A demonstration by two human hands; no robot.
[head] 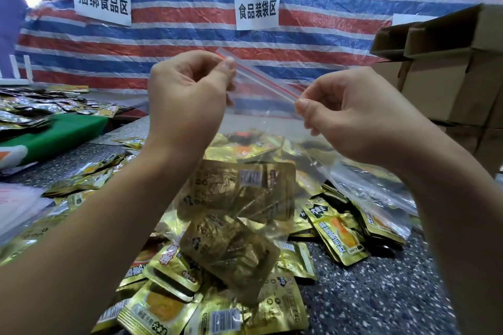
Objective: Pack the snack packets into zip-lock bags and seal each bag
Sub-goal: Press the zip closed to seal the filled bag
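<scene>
Left hand and right hand each pinch an end of the bag's zip strip.
Lifted above the table, the bag hangs so its gold packets settle low, clear of the seal; loose packets lie beneath.

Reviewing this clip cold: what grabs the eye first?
Centre frame, the left hand and right hand pinch the red zip strip of a clear zip-lock bag holding gold snack packets. More loose packets cover the speckled table below.
</scene>
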